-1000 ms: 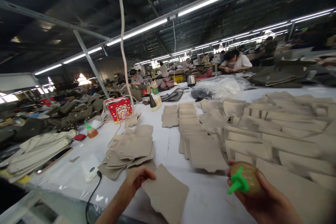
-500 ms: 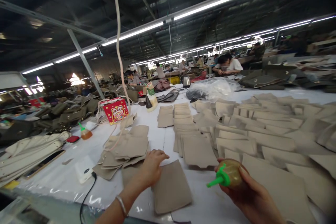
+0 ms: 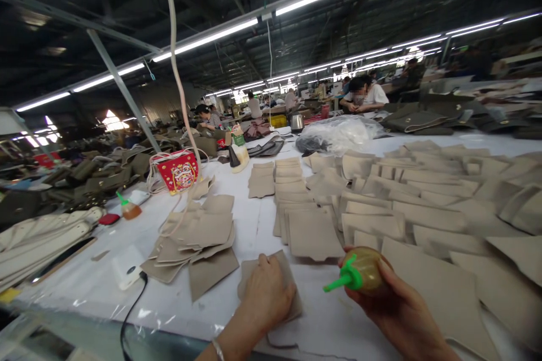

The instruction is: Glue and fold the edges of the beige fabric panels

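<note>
My left hand (image 3: 267, 296) is closed, its fingers curled down on a flat beige leather-like piece (image 3: 286, 264) on the table. It covers most of the piece, and the fingertips are hidden. My right hand (image 3: 398, 307) holds a rounded squeeze bottle (image 3: 369, 272) with amber contents. The bottle's green nozzle (image 3: 344, 277) points left, above the table and apart from the piece. To the left of my left hand lies a loose pile of similar pieces (image 3: 203, 231). Overlapping rows of beige pieces (image 3: 315, 234) spread beyond and to the right.
On the left stand a red decorated box (image 3: 178, 172) and another green-tipped bottle (image 3: 130, 210). A white device (image 3: 127, 268) with a black cable (image 3: 127, 316) sits near the front edge. Clear plastic wrap (image 3: 342, 134) lies at the back; a person (image 3: 366, 96) works beyond.
My left hand has moved right and closed over the beige piece, which now shows less of its surface. My right hand still holds the bottle. The view has shifted slightly.
</note>
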`<state>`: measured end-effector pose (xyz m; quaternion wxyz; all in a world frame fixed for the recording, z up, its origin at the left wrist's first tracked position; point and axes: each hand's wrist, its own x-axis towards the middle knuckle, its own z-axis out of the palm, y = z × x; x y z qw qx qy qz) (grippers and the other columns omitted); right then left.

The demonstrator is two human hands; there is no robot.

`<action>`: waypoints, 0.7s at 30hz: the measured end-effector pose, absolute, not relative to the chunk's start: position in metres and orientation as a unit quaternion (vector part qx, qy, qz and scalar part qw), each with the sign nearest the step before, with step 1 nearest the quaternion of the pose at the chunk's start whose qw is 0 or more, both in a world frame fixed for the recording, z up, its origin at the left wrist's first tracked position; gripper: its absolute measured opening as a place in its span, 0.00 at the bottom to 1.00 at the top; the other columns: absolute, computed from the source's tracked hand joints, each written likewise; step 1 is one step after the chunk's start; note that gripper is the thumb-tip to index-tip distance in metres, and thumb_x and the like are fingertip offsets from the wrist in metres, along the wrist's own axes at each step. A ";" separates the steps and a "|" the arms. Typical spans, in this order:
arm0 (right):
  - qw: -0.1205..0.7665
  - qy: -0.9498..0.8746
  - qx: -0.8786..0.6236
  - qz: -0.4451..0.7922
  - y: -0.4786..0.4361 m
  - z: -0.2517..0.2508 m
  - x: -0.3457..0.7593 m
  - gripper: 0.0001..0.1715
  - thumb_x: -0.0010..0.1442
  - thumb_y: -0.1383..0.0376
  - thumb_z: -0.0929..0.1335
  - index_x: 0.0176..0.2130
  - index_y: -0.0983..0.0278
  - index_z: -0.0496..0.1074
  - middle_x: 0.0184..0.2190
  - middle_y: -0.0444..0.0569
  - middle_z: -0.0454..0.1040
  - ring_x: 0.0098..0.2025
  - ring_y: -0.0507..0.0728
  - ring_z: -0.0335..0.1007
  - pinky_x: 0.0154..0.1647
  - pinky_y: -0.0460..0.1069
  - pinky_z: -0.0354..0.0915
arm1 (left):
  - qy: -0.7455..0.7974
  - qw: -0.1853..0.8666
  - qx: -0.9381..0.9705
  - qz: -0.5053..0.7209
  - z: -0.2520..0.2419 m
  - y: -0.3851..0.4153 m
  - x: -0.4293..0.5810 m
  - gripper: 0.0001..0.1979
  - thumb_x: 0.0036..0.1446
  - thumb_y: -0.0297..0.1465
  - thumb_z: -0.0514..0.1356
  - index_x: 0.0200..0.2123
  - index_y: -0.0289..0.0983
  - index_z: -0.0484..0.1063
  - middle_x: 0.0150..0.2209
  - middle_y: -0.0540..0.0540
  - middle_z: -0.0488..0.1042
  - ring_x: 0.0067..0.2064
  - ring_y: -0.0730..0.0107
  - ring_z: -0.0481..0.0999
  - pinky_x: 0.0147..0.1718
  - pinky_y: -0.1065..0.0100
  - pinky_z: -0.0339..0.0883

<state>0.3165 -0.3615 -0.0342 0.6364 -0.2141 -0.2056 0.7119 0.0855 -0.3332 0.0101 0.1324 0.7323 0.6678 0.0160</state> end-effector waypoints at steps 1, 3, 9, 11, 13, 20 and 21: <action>0.637 -0.210 -0.209 0.711 -0.361 -0.035 0.316 0.20 0.59 0.57 0.74 0.49 0.63 0.76 0.45 0.56 0.75 0.42 0.63 0.71 0.39 0.54 0.73 | 0.664 0.129 0.736 0.014 0.010 -0.331 0.086 0.21 0.53 0.38 0.56 0.47 0.32 0.63 0.47 0.34 0.68 0.46 0.51 0.73 0.46 0.55 0.66; 0.638 -0.217 -0.204 0.710 -0.361 -0.035 0.316 0.19 0.61 0.57 0.73 0.50 0.62 0.76 0.45 0.56 0.75 0.42 0.63 0.71 0.38 0.54 0.73 | 0.660 0.122 0.741 0.009 0.009 -0.329 0.087 0.21 0.51 0.37 0.56 0.47 0.32 0.63 0.47 0.34 0.68 0.46 0.51 0.73 0.46 0.55 0.67; 0.630 -0.235 -0.209 0.710 -0.364 -0.025 0.312 0.19 0.58 0.57 0.75 0.48 0.62 0.77 0.43 0.55 0.75 0.41 0.63 0.72 0.38 0.54 0.73 | 0.674 0.116 0.729 -0.013 0.013 -0.323 0.099 0.27 0.44 0.34 0.59 0.49 0.29 0.63 0.48 0.31 0.68 0.47 0.46 0.73 0.45 0.54 0.68; 0.632 -0.237 -0.218 0.705 -0.365 -0.022 0.311 0.19 0.57 0.57 0.76 0.46 0.62 0.77 0.43 0.54 0.76 0.40 0.62 0.72 0.36 0.53 0.73 | 0.675 0.112 0.729 -0.024 0.017 -0.323 0.102 0.27 0.44 0.31 0.59 0.49 0.28 0.64 0.49 0.29 0.67 0.47 0.45 0.73 0.45 0.54 0.68; 0.634 -0.241 -0.228 0.699 -0.366 -0.021 0.311 0.20 0.56 0.56 0.76 0.46 0.62 0.77 0.43 0.54 0.76 0.41 0.62 0.72 0.37 0.53 0.73 | 0.672 0.108 0.732 -0.029 0.021 -0.324 0.102 0.26 0.44 0.28 0.58 0.49 0.27 0.65 0.50 0.27 0.67 0.47 0.45 0.73 0.44 0.54 0.67; 0.645 -0.304 -0.288 0.639 -0.366 -0.021 0.309 0.25 0.56 0.55 0.76 0.50 0.61 0.72 0.45 0.53 0.74 0.44 0.64 0.71 0.42 0.53 0.72 | 0.648 0.100 0.755 -0.029 0.022 -0.331 0.077 0.15 0.49 0.24 0.53 0.41 0.34 0.71 0.43 0.35 0.76 0.45 0.52 0.75 0.44 0.56 0.66; 0.645 -0.324 -0.303 0.623 -0.366 -0.019 0.308 0.27 0.56 0.55 0.76 0.51 0.61 0.70 0.44 0.52 0.74 0.44 0.63 0.70 0.42 0.53 0.72 | 0.644 0.100 0.758 -0.026 0.020 -0.332 0.075 0.15 0.50 0.24 0.52 0.41 0.35 0.71 0.43 0.35 0.76 0.45 0.52 0.75 0.44 0.56 0.66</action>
